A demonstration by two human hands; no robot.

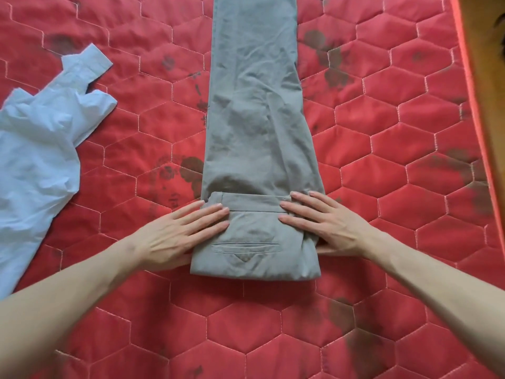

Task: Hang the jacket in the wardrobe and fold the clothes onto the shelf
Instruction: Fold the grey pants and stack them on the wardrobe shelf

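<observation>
Grey trousers (254, 105) lie lengthwise down the middle of a red quilted mattress (396, 160), legs stacked and running off the top of the view. Their waist end is turned over toward the legs, with the waistband and a back pocket facing up. My left hand (177, 233) lies flat on the left side of that folded part, fingers spread. My right hand (325, 222) presses flat on its right side, fingers apart. A crumpled white shirt (35, 160) sits at the left edge, one cuff pointing up. No jacket, wardrobe or shelf is in view.
The mattress has hexagon stitching and several dark stains. Its orange piped edge and a wooden surface (492, 77) run down the far right.
</observation>
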